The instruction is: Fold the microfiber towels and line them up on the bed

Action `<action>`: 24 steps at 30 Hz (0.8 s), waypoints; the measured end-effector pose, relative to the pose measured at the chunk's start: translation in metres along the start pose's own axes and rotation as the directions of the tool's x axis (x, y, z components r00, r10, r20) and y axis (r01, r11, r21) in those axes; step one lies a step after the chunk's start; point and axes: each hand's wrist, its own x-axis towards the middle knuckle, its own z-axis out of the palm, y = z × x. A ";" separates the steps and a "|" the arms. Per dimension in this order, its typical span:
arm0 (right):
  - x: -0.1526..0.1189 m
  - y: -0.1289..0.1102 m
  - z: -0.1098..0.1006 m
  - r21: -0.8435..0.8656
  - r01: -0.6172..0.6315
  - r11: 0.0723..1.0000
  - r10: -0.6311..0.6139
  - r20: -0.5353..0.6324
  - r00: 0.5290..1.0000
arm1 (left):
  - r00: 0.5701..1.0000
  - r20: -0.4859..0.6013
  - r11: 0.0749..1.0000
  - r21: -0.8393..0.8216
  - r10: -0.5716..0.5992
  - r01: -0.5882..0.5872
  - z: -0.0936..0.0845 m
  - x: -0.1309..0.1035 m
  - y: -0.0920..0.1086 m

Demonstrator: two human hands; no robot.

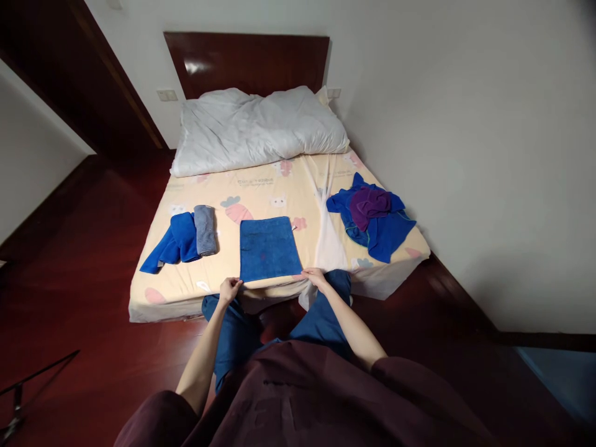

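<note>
A blue towel (270, 248) lies spread flat on the bed near its front edge. My left hand (230, 289) pinches the towel's near left corner. At the near right corner, my right hand (315, 277) has its fingers closed on the same towel. To the left on the bed are a rolled grey towel (205, 230) and a blue towel bundle (181, 239) with one end trailing out. On the right lies a loose heap of blue towels (388, 233), with a crumpled purple towel (369, 207) on top.
The bed (261, 189) has a patterned cream sheet and a folded white quilt (261, 130) before the dark headboard (251, 62). A wall (465, 155) stands to the right. A thin black stand (18, 397) is on the floor at lower left.
</note>
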 end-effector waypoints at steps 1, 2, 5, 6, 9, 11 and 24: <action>-0.001 0.000 -0.002 0.003 -0.019 1.000 0.019 0.008 1.000 | 1.000 -0.002 1.000 0.007 0.010 -0.010 -0.001 -0.003 -0.001; -0.002 0.000 -0.005 0.005 -0.038 0.999 0.037 0.020 0.999 | 1.000 -0.001 1.000 0.012 0.018 -0.018 -0.003 -0.006 -0.002; -0.005 0.003 -0.014 0.002 -0.091 0.996 0.091 0.077 0.993 | 0.997 0.061 0.999 0.026 0.040 -0.042 -0.009 -0.019 -0.011; -0.006 0.005 -0.017 0.005 -0.114 0.994 0.112 0.108 0.988 | 0.994 0.098 0.998 0.035 0.042 -0.046 -0.011 -0.023 -0.015; -0.004 0.005 -0.022 0.028 -0.178 0.984 0.168 0.205 0.964 | 0.981 0.192 0.998 0.055 0.020 -0.031 -0.014 -0.027 -0.019; 0.002 0.001 -0.022 0.045 -0.185 0.982 0.169 0.243 0.955 | 0.974 0.228 0.999 0.044 0.001 -0.011 -0.014 -0.020 -0.015; 0.148 -0.069 0.002 -0.087 0.108 0.990 -0.103 0.065 0.993 | 0.986 0.063 0.988 0.003 -0.156 0.156 -0.013 0.159 0.041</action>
